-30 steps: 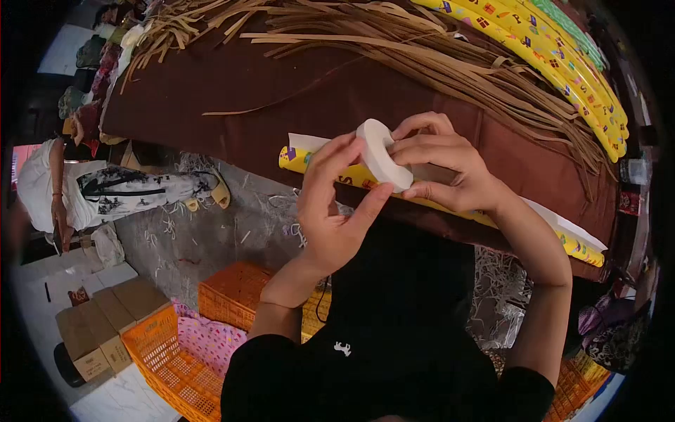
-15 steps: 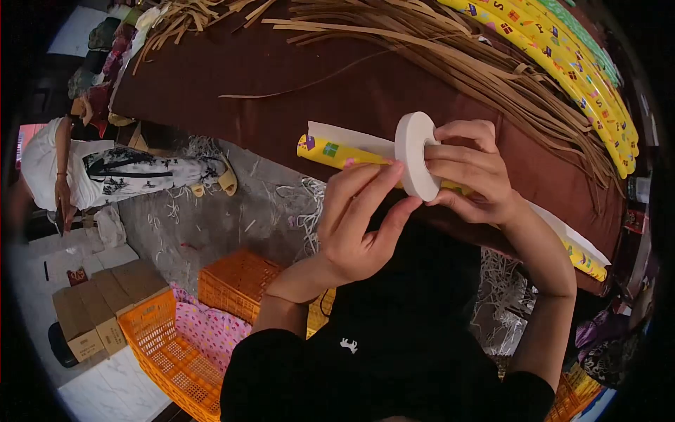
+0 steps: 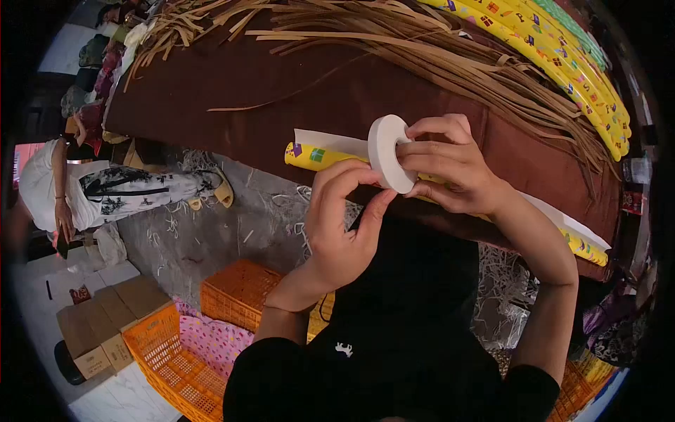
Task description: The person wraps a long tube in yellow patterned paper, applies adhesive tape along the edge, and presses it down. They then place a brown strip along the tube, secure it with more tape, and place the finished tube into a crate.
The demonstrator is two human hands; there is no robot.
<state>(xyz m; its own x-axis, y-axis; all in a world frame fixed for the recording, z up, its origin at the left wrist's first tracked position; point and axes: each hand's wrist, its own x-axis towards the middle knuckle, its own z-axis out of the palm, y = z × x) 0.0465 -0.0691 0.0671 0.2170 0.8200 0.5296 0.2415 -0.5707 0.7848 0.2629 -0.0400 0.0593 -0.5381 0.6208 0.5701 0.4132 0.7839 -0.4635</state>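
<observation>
A roll of white tape (image 3: 387,156) is held upright in front of my chest, over the near edge of the brown-covered table. My right hand (image 3: 453,169) grips it from the right, some fingers in its centre hole and the thumb by the lower rim. From the left, my left hand (image 3: 341,228) pinches at the roll's lower edge with thumb and fingertips; whether a loose tape end is between them cannot be made out. Behind both hands, along the table edge, lies a partly rolled yellow printed sheet (image 3: 309,156) with a white inner side, its middle hidden.
Long brown strips (image 3: 422,53) lie across the table (image 3: 267,133). Yellow printed rolls (image 3: 562,77) are stacked at the far right. Orange crates (image 3: 239,292) and cardboard boxes (image 3: 105,327) stand lower left. Another person (image 3: 126,186) is at the left. White scraps litter the floor.
My hands and the tape roll have shifted slightly left in view. The left fingers have curled in more at the roll's lower edge. The other person's hand has moved slightly.
</observation>
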